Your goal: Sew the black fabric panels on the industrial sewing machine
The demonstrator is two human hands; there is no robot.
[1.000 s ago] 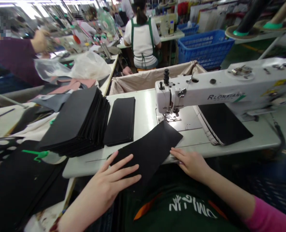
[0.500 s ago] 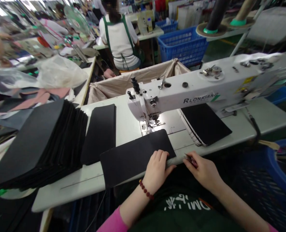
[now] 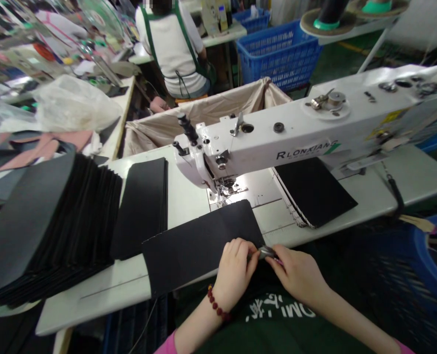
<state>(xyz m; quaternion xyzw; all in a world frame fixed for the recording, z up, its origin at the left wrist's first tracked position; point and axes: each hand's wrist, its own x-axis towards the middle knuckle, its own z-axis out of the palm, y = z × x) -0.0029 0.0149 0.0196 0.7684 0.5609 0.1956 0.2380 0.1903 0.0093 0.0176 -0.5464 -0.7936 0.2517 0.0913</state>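
Note:
A flat black panel (image 3: 200, 241) with rounded corners lies on the sewing table, its far edge close to the sewing machine's (image 3: 263, 140) needle area. My left hand (image 3: 235, 270) grips the near right corner of this panel, fingers on top and thumb at the edge. Small thread snips (image 3: 266, 252) are in my right hand (image 3: 297, 270), their blades at the panel's corner and touching or nearly touching my left fingertips. Whether the blades hold a thread I cannot tell.
A tall stack of black panels (image 3: 45, 216) and a smaller pile (image 3: 140, 206) stand on the left. Panels with pale edges (image 3: 310, 191) lie under the machine arm. Behind the table hangs a beige cloth bin (image 3: 218, 105); a blue basket (image 3: 421, 270) stands at right.
My right hand has moved left with the thread snips, bringing the blades to the panel's corner by my left hand. The view has shifted slightly; the panel stays by the needle.

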